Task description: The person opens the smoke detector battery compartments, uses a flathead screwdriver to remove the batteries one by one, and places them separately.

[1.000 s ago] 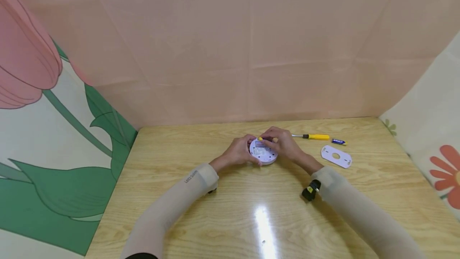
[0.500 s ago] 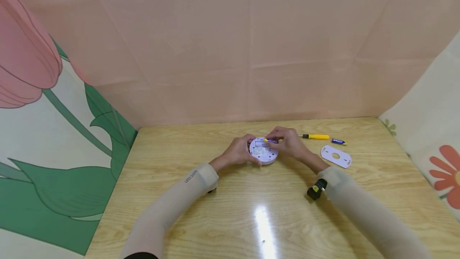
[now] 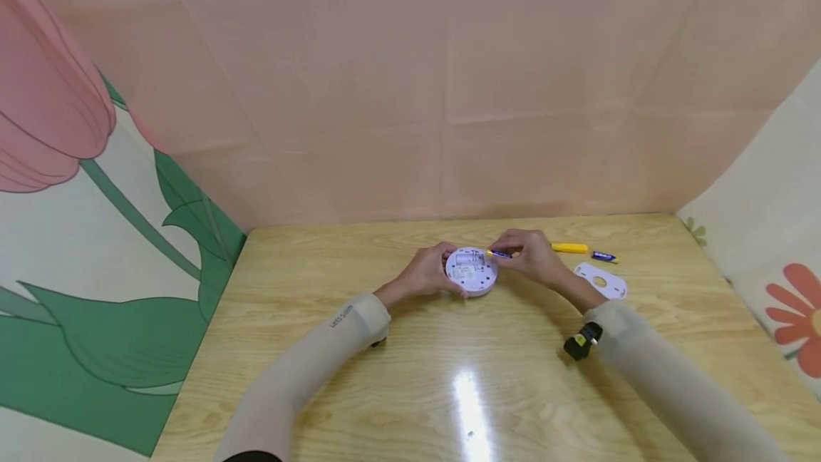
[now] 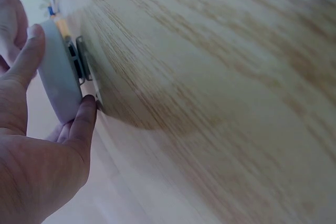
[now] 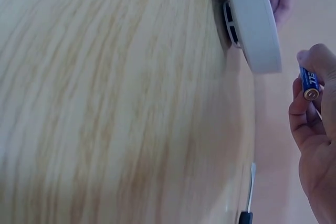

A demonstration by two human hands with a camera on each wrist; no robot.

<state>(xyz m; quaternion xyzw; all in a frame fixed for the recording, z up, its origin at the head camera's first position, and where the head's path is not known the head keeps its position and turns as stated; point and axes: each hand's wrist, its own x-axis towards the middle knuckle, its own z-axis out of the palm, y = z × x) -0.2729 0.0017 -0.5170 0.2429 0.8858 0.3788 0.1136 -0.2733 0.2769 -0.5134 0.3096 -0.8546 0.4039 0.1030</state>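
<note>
My left hand (image 3: 423,272) grips a round white device, which looks like a smoke alarm (image 3: 470,278), by its left edge, thumb and fingers on opposite sides of the rim. The alarm's back, with a label and an uncovered battery compartment, faces up. In the left wrist view the alarm (image 4: 59,74) is edge-on, its dark-slotted underside toward the table. Just right of it, my right hand (image 3: 531,257) pinches a blue and yellow battery (image 3: 500,254) between thumb and fingers. The right wrist view shows that battery (image 5: 308,81) end-on, apart from the alarm.
A yellow-handled screwdriver (image 3: 569,248) lies behind my right hand, partly hidden. Another battery (image 3: 604,257) rests to its right. A white mounting plate (image 3: 601,281) with a central hole lies nearer, partly behind the right wrist. A pink cloth backdrop (image 3: 442,127) rises behind the table.
My right hand has drawn back to the right from over the alarm, carrying the battery out of the compartment area. More of the compartment shows. The left hand and alarm have hardly moved.
</note>
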